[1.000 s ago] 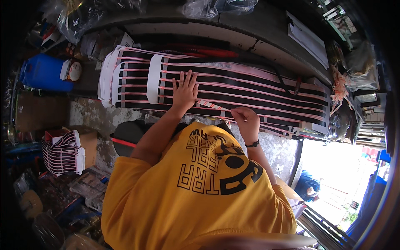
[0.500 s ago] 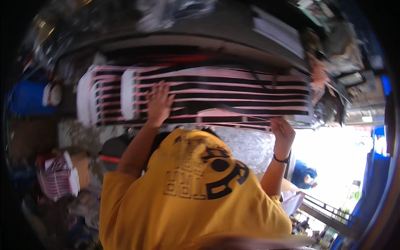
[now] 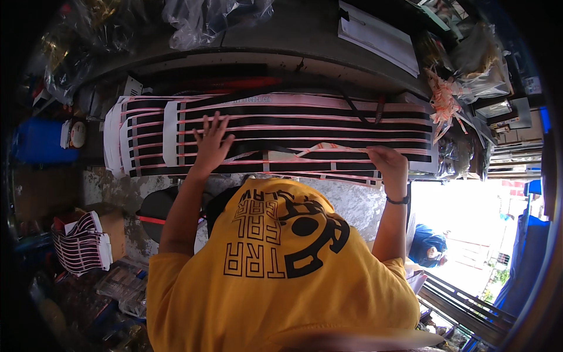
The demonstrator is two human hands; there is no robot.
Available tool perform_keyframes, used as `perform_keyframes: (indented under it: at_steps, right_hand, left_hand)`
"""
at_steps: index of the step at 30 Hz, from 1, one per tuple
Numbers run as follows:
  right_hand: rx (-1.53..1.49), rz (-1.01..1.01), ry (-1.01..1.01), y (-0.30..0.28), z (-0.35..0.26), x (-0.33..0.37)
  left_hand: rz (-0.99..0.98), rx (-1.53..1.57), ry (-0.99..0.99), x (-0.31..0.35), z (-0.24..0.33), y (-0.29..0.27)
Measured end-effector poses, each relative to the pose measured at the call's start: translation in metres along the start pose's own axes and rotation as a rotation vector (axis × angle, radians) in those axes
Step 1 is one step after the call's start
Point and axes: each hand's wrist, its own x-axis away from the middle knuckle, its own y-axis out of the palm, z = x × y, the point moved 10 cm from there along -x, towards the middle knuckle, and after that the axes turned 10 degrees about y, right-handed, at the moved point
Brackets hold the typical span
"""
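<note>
A stack of long sheets (image 3: 305,125) with black stripes and thin pink lines lies lengthwise in front of me, its white ends showing at the left. My left hand (image 3: 211,145) rests flat on the left part of the top sheet, fingers spread. Near the stack's right front edge, my right hand (image 3: 392,167) pinches the end of a thin pinkish strip (image 3: 328,145). This strip bows up off the sheet and runs left to the middle of the stack, where a bit of pale surface (image 3: 281,156) shows beneath it.
A black cable (image 3: 346,100) curves over the stack's back edge. Clear plastic bags (image 3: 205,20) and a clipboard with papers (image 3: 378,38) lie farther back. Orange-white shredded strips (image 3: 444,102) hang at the right. More striped sheets (image 3: 82,246) sit at the lower left, near a blue container (image 3: 44,141).
The pinched strip now bows higher off the sheet, and my right hand has risen slightly in the picture. My left hand stays flat on the stack with its fingers spread wider.
</note>
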Motion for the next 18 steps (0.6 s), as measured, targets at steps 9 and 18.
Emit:
perform_keyframes:
  at_steps: [9, 18]
  right_hand:
    - [-0.01, 0.161, 0.0, -0.021, 0.019, -0.013]
    - [0.2, 0.539, -0.169, -0.219, -0.038, -0.027]
  left_hand:
    - [-0.13, 0.058, 0.415, -0.006, 0.158, 0.035]
    - [-0.038, 0.124, 0.315, 0.02, 0.139, 0.033]
